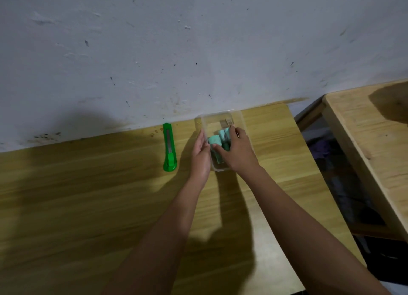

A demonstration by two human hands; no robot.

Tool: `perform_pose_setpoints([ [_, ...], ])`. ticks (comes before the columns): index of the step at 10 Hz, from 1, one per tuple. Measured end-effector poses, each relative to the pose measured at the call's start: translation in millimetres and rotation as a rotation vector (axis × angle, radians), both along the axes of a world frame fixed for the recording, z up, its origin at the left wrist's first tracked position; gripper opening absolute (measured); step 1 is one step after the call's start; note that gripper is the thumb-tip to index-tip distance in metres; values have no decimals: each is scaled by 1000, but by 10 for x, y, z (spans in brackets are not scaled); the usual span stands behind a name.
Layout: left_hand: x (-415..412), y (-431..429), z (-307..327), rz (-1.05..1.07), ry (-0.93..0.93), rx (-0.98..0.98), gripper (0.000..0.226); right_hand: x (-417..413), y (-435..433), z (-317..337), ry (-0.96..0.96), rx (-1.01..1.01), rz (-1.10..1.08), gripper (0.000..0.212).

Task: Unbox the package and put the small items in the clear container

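A clear plastic container (217,118) stands on the wooden table near the wall. Inside it lie several small teal items (215,140) and a small brown box (227,122) at the far end. My left hand (199,153) rests flat against the container's left wall, fingers extended. My right hand (236,151) reaches down into the container, with its fingers over the teal items; whether it grips one I cannot tell. No package is visible.
A green utility knife (169,147) lies on the table (88,195) left of the container. The wall runs along the table's far edge. A second wooden table (364,135) stands to the right across a dark gap.
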State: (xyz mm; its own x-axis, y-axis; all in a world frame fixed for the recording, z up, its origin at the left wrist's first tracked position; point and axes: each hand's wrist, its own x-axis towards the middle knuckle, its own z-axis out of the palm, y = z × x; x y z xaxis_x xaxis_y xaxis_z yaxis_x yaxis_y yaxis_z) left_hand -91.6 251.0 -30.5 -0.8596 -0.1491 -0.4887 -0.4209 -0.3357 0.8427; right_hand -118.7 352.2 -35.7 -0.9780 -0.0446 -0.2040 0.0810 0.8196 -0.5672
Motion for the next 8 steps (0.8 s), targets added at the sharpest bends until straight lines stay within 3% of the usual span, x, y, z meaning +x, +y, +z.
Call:
perform_pose_setpoints([
  [3, -18, -26, 144, -58, -25, -159, 50, 19, 34, 113, 27, -15, -3, 68],
  [5, 5, -90, 344, -292, 14, -510, 46, 30, 149, 357, 41, -24, 40, 53],
  [6, 70, -195, 420, -457, 80, -831, 45, 116, 225, 452, 37, -22, 80, 50],
  [7, 282, -354, 514, -615, 76, -987, 47, 460, 350, 533, -3, -44, 99, 45],
  [8, 1037, -443, 630, -621, 22, -970, 43, 1274, 512, 555, -84, -54, 76, 52],
])
